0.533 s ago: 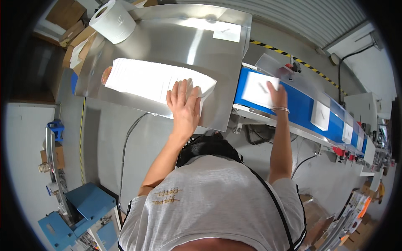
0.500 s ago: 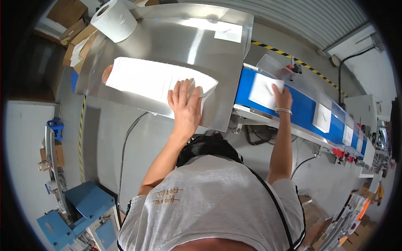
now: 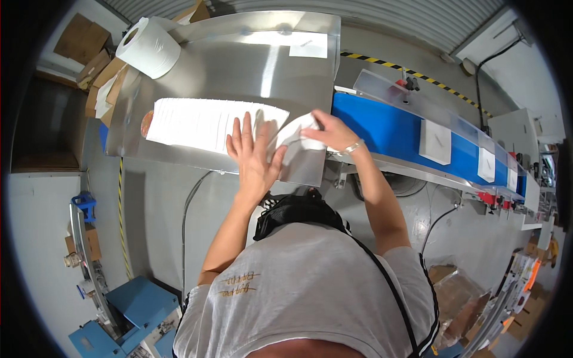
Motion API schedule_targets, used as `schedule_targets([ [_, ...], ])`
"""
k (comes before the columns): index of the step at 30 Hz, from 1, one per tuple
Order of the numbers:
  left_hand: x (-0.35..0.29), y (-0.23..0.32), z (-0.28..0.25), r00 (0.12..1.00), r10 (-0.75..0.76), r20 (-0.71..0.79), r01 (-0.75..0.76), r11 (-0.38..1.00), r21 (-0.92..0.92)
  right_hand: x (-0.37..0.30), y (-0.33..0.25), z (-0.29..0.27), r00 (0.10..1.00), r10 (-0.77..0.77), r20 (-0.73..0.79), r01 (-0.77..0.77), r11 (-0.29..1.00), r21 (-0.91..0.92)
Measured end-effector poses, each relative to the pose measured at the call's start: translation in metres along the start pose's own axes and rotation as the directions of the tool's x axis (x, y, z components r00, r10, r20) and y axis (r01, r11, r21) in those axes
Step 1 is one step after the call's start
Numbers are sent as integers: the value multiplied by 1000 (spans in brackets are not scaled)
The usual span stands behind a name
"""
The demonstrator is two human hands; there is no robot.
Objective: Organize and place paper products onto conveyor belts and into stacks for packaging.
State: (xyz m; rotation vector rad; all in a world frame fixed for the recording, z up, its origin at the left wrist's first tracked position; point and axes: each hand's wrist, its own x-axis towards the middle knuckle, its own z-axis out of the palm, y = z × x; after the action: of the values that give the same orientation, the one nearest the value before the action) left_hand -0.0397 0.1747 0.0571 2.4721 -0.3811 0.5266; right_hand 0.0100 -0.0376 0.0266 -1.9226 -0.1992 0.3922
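A long fanned row of white packets (image 3: 197, 122), flat and paper-like, lies across the metal table (image 3: 233, 68). My left hand (image 3: 253, 158) rests on the right part of the row, fingers spread. At the row's right end my right hand (image 3: 334, 132) pinches the upper corner of a single white packet (image 3: 295, 134), which bends up off the table and leans away from the row. The thumb of my left hand is close to this packet's lower left side; I cannot tell whether they touch.
A blue conveyor belt (image 3: 382, 122) runs off to the right, carrying several white packets (image 3: 435, 142) under a clear guard (image 3: 412, 98). A large white roll (image 3: 149, 49) stands at the table's far left. One white sheet (image 3: 308, 45) lies near the far edge.
My right hand has left a packet on the belt and come back left to the row, where it now grips another one. The packets on the belt have shifted right.
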Motion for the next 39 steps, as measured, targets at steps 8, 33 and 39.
schedule_targets([
  [8,-4,-20,5,994,96,-59,-91,992,82,-48,112,-88,602,170,-780,-474,863,-177],
  [33,5,-32,-2,998,22,-64,-19,999,46,-50,120,-93,533,165,-830,-519,838,-166],
  [39,5,-29,-8,1000,10,13,-11,998,57,-18,12,-32,907,-274,-319,106,883,-458],
])
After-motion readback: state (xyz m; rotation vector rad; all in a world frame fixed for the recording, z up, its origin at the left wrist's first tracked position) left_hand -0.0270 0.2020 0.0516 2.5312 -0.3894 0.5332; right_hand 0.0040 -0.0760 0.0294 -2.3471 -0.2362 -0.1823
